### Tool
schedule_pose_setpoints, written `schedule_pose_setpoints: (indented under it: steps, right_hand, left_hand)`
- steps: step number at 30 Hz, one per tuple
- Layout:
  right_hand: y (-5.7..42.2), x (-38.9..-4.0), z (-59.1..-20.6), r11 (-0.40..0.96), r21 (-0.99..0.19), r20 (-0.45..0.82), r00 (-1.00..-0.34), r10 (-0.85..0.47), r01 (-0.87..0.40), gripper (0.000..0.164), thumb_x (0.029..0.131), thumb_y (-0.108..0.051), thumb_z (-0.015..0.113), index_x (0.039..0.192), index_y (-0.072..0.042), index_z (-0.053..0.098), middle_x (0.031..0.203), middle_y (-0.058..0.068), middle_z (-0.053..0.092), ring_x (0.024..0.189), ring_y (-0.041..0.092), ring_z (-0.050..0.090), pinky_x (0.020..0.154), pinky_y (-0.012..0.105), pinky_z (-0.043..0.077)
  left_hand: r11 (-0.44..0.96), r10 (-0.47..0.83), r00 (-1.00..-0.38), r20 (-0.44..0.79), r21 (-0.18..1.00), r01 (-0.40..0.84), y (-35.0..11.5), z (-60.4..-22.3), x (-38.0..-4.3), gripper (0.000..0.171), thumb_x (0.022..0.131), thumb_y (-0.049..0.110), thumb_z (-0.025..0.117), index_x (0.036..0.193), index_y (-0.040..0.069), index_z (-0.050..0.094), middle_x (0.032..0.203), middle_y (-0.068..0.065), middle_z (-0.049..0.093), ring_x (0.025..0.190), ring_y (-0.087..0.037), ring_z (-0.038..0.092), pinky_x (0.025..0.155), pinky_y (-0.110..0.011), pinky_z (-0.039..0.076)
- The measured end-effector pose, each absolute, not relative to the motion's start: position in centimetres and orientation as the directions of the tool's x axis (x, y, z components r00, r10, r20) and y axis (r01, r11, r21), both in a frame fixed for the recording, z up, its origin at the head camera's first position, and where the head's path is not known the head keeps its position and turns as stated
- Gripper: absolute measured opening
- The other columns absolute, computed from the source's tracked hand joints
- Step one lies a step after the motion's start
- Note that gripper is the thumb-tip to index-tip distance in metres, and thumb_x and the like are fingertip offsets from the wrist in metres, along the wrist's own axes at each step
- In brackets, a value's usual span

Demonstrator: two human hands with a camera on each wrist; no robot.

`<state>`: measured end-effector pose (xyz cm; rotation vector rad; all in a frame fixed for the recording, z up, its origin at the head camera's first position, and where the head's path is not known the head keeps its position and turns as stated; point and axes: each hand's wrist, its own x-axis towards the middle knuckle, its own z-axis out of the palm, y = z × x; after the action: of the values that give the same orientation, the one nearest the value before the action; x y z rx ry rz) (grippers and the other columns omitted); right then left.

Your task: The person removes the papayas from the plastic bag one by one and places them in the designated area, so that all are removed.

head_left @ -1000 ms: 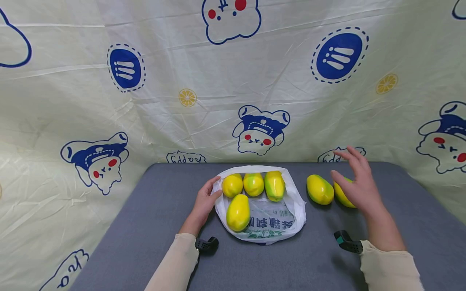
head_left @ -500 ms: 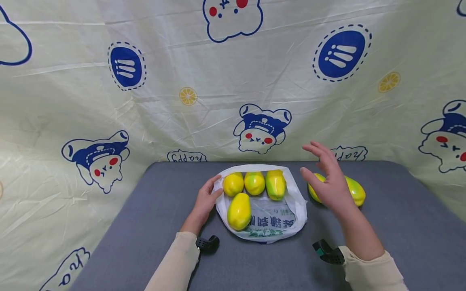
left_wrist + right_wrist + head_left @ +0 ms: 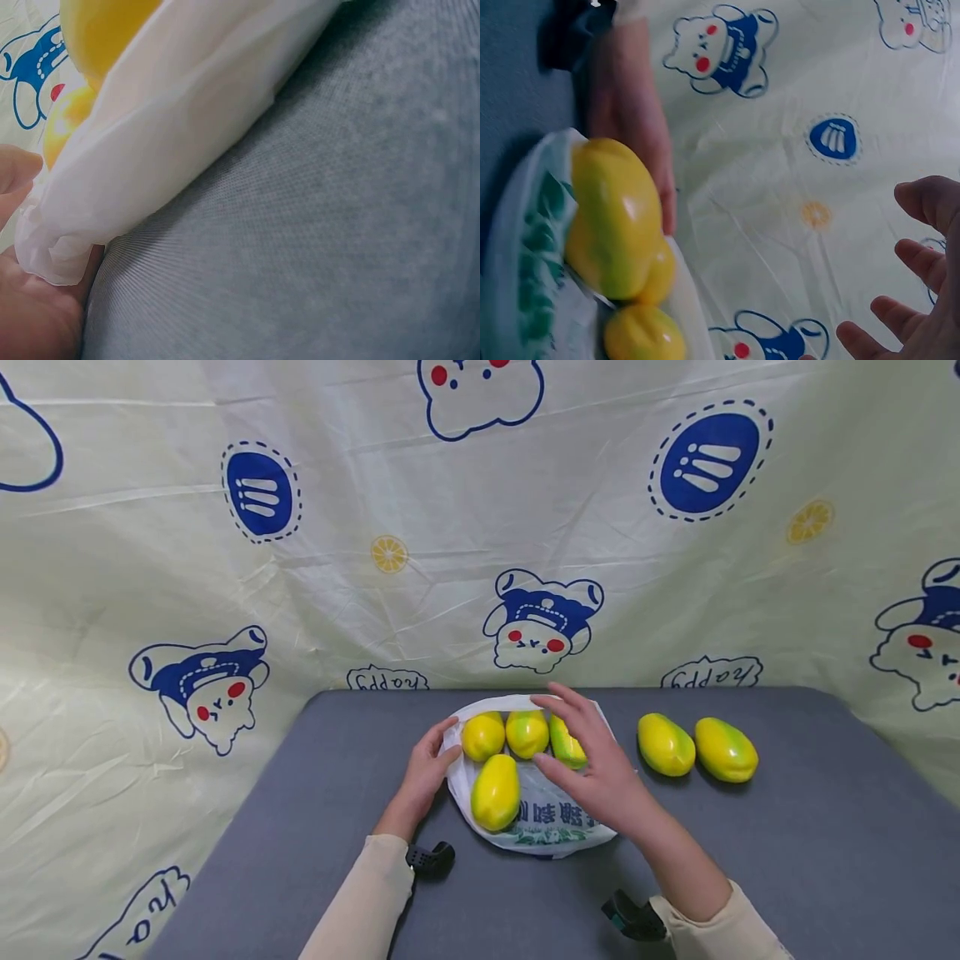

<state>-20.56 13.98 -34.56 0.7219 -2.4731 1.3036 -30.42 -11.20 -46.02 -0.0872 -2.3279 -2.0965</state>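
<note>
Softly creased bag [image 3: 542, 806] (fruit [image 3: 495, 793] glossy).

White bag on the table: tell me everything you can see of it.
The white bag looks like thin, crinkled plastic, with dark characters and green leaf print. It lies on the grey table, mouth open. Four yellow-green fruits sit inside: three in a row along the far side, one nearer at left. The left hand touches its left rim; whether it grips is unclear. The right hand hovers over its right side, partly hiding it.
</note>
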Motion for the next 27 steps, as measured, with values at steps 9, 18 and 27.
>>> schedule_pose_setpoints:
  steps: [9, 18, 27]
  right_hand:
    - [11.2, -20.4, -37.1, 0.497, -0.695, 0.338, -0.846, -0.413, -0.520, 0.067, 0.090, -0.031, 0.070, 0.151, -0.027, 0.042, 0.166, 0.006, 0.023, 0.149, 0.038, 0.027, 0.108, 0.072, 0.036]
    - [10.2, -21.1, -39.8, 0.488, -0.736, 0.259, -0.862, -0.437, -0.468, 0.070, 0.090, -0.033, 0.071, 0.152, -0.039, 0.037, 0.166, 0.005, 0.022, 0.150, 0.036, 0.026, 0.112, 0.072, 0.030]
    - [10.1, -21.7, -41.6, 0.525, -0.738, 0.144, -0.859, -0.491, -0.423, 0.075, 0.090, -0.037, 0.071, 0.155, -0.032, 0.034, 0.168, 0.008, 0.016, 0.151, 0.040, 0.023, 0.112, 0.074, 0.026]
  left_hand:
    - [0.082, 0.049, -0.997, 0.052, 0.995, 0.056, -11.3, -46.1, -30.5, 0.049, 0.100, 0.012, 0.057, 0.148, 0.019, 0.049, 0.162, -0.007, 0.036, 0.152, -0.026, 0.028, 0.126, -0.048, 0.022]
    - [0.096, 0.050, -0.997, 0.059, 0.993, 0.064, -11.3, -46.1, -30.5, 0.048, 0.100, 0.012, 0.056, 0.147, 0.020, 0.050, 0.160, -0.006, 0.039, 0.151, -0.025, 0.031, 0.125, -0.047, 0.025]
    - [0.091, 0.047, -0.997, 0.065, 0.993, 0.069, -11.3, -46.3, -30.6, 0.049, 0.100, 0.011, 0.057, 0.148, 0.018, 0.049, 0.160, -0.008, 0.039, 0.151, -0.027, 0.031, 0.125, -0.048, 0.024]
